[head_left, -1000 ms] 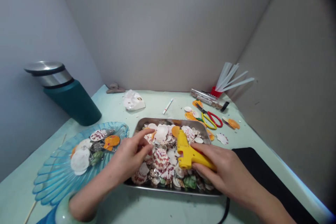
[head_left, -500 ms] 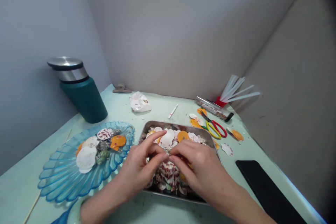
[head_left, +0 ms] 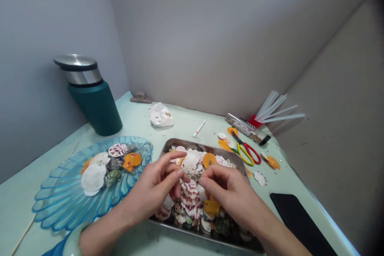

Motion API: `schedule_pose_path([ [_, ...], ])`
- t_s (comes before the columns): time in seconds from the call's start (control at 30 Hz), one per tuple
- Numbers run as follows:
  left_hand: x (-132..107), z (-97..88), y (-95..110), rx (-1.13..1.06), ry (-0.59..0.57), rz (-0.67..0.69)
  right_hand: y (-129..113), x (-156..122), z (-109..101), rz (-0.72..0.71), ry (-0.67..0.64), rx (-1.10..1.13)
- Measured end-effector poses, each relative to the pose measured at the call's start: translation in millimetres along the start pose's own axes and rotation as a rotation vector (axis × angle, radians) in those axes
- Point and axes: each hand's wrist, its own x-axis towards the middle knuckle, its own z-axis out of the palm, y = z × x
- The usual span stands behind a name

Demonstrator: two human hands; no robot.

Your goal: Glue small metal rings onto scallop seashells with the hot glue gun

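Observation:
My left hand [head_left: 163, 178] is over the metal tray [head_left: 204, 235], thumb and middle fingers closed at the top of a red-and-white scallop shell [head_left: 191, 204], index finger stretched out above. A small ring shows at the shell's upper end. My right hand [head_left: 228, 186] is a little to the right of it, thumb and index fingertip pressed together. Whatever lies in that pinch is too small to make out. White, orange and speckled shells fill the tray under both hands, among them a flat white shell [head_left: 191, 161] and an orange one [head_left: 209, 159].
At left, a blue glass dish [head_left: 60, 204] holds several shells, with a green bottle [head_left: 97, 106] behind it. Scissors [head_left: 247, 150], a clear tube [head_left: 247, 129] and glue sticks [head_left: 274, 108] lie at right. A black phone-like slab [head_left: 300, 220] sits nearer me.
My fingertips have parted; the right hand has moved away to the right from the left. More of the red-and-white scallop shell shows between them. The view has shifted slightly.

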Motion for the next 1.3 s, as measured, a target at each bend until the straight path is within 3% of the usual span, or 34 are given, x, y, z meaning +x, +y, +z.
schedule_pose_path([
  [0.2, 1, -3.9, 1, -0.082, -0.04, -0.078, -1, 2, 4, -0.001, 0.001, -0.022],
  [0.4, 2, -9.5, -2, 0.132, 0.079, 0.008, -8, 1, 6, -0.064, 0.028, -0.227],
  [0.53, -1, -18.3, 7, 0.07, 0.258, 0.019, -18, 1, 9, -0.138, 0.07, -0.534],
  [0.67, -5, -26.5, 9, 0.046, 0.446, 0.034, -28, 6, 27, -0.214, 0.044, -0.793],
  [0.87, -8, -24.7, -4, 0.054, 0.411, 0.046, -29, 20, 54, -0.306, -0.04, -0.969],
  [1.07, -11, -25.2, -8, 0.061, 0.435, 0.078, -31, 8, 46, -0.261, 0.074, -1.009],
  [1.3, -7, -20.5, -15, 0.09, 0.421, 0.085, -18, -6, 44, -0.197, 0.162, -1.01],
])
